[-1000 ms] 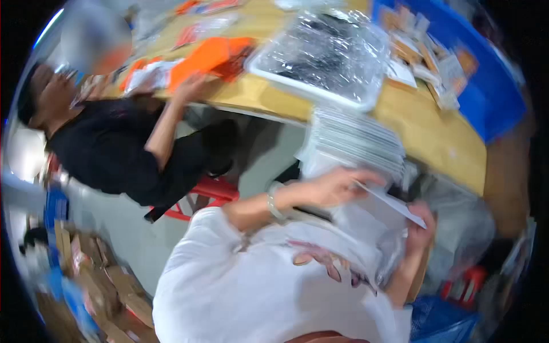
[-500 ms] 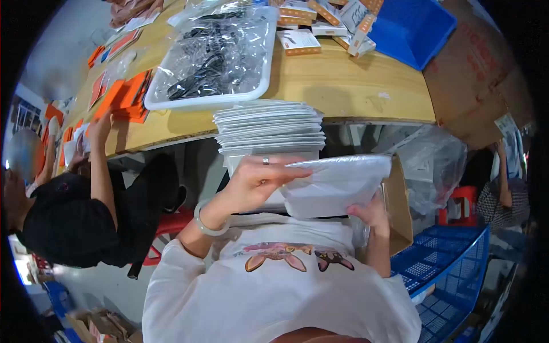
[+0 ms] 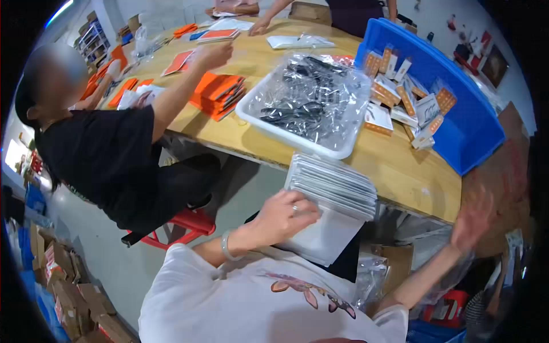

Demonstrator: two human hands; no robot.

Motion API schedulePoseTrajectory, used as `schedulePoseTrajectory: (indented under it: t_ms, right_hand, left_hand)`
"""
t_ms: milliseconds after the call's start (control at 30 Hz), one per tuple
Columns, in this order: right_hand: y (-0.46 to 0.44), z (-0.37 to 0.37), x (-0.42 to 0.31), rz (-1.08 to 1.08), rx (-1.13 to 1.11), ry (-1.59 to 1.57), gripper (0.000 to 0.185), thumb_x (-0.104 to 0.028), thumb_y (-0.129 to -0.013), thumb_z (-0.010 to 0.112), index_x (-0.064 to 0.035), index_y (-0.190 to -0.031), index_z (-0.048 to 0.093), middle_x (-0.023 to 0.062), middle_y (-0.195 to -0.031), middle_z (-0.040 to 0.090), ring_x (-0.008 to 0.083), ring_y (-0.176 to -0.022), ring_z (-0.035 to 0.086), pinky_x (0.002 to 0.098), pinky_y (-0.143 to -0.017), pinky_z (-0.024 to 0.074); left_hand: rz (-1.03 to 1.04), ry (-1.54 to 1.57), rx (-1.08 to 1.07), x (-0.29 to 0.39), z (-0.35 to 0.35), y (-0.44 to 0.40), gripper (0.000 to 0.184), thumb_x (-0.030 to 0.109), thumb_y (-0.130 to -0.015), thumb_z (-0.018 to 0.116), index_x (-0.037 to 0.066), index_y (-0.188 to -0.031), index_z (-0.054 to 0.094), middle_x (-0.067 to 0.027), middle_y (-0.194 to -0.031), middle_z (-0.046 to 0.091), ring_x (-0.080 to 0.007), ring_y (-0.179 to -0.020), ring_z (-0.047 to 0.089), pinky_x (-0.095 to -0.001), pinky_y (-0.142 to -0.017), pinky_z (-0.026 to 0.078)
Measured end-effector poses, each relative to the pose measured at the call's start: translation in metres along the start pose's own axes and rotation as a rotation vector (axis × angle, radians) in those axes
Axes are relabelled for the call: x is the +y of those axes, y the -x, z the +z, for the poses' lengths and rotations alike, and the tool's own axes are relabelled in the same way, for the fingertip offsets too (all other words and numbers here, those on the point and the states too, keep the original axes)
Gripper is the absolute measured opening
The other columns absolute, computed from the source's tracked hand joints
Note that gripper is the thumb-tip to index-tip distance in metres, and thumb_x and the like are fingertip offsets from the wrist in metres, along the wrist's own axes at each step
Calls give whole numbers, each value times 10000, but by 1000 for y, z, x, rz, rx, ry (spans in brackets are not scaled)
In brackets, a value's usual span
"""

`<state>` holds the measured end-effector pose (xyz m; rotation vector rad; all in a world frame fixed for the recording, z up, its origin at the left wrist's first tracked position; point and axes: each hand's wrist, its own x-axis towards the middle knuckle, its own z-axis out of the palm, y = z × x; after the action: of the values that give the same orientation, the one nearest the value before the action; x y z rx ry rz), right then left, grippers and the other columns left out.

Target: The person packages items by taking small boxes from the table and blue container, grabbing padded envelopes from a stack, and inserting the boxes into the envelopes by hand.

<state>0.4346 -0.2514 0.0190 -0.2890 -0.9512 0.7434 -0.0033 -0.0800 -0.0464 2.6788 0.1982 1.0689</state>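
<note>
The right hand is blurred, and its finger outlines are not sharply resolved. Part of the white packets is covered by the left hand, while print on the small boxes is too small to be read. The standing person is cut off at the top, and the dark items are partly masked, apparently by glare.

Left hand lowered, fingers curled; right hand raised

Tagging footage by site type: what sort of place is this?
Likely a packing workshop: several people at a shared table, a stack of white envelopes, a tray of plastic-bagged black items, and small boxes by a blue bin.
</note>
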Motion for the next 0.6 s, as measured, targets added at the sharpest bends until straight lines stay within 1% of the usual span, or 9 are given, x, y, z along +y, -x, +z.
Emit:
schedulePoseTrajectory:
  t_ms: [67, 133, 167, 267, 300, 333, 400, 500, 600]
  right_hand:
    - [-70, -32, 70, 111, 192, 1302, 634, -264, -870, 670, -50, -1418, 432, 239, -1388, 465, 338, -1280, 455, 408, -1067, 354]
    - [-108, -76, 143, -182, 109, 1664, 682, -281, -837, 710, -78, -1425, 430, 240, -1371, 475, 358, -1245, 479, 409, -1048, 379]
    - [-117, -92, 166, -197, 183, 2018, 695, -298, -805, 740, -131, -1413, 449, 253, -1342, 486, 369, -1204, 507, 408, -1003, 418]
    - [-135, -77, 178, -106, 248, 1968, 536, -281, -834, 688, -179, -1329, 510, 188, -1283, 533, 332, -1115, 554, 399, -907, 462]
    - [-139, -86, 179, -120, 283, 1975, 467, -259, -849, 657, -183, -1292, 529, 165, -1244, 556, 321, -1071, 569, 395, -883, 467]
    - [-145, -76, 167, 86, 298, 1824, 370, -206, -877, 582, -150, -1240, 541, 127, -1165, 585, 280, -993, 580, 370, -857, 472]
    - [-123, -103, 166, -168, 419, 1608, 365, -151, -864, 565, -105, -1225, 535, 140, -1126, 592, 260, -959, 580, 344, -857, 475]
    - [-89, -64, 137, -16, 634, 1108, 443, -143, -908, 587, -50, -1318, 448, 192, -1248, 528, 250, -1044, 566, 319, -886, 479]
    - [-28, 49, 114, 4, 400, 690, 551, -153, -917, 582, -48, -1414, 369, 178, -1285, 515, 262, -1122, 548, 323, -905, 479]
  left_hand:
    - [-79, -256, 54, 0, 2, 0, 375, 171, -811, 692, 115, -1176, 627, -23, -1117, 609, -220, -966, 552, -362, -846, 421]
    - [-88, -263, 18, 3, 8, 0, 367, 185, -809, 688, 124, -1166, 626, -20, -1125, 604, -214, -986, 545, -372, -869, 407]
    - [-127, -277, -16, 4, 11, 1, 360, 200, -807, 683, 133, -1156, 625, -16, -1133, 599, -209, -1005, 537, -383, -891, 393]
    - [-244, -327, -75, 5, 10, 5, 346, 228, -802, 673, 151, -1135, 623, -8, -1150, 589, -199, -1044, 522, -404, -936, 364]
    - [-182, -320, -60, 4, 9, 5, 333, 232, -806, 668, 156, -1127, 620, -6, -1129, 590, -196, -1028, 525, -412, -944, 356]
    - [-132, -325, -43, 2, 6, 5, 321, 235, -811, 663, 160, -1119, 617, -3, -1107, 591, -193, -1013, 528, -420, -953, 348]
    - [-34, -345, -14, -2, 0, 9, 296, 242, -820, 653, 168, -1104, 610, 2, -1065, 593, -187, -981, 533, -435, -970, 333]
    - [-15, -333, 18, -8, 0, 11, 232, 213, -824, 611, 160, -1049, 598, -2, -1064, 568, -183, -989, 521, -443, -986, 329]
    - [51, -260, 12, -2, -1, 9, 171, 184, -828, 569, 152, -995, 586, -7, -1063, 543, -180, -997, 510, -451, -1002, 326]
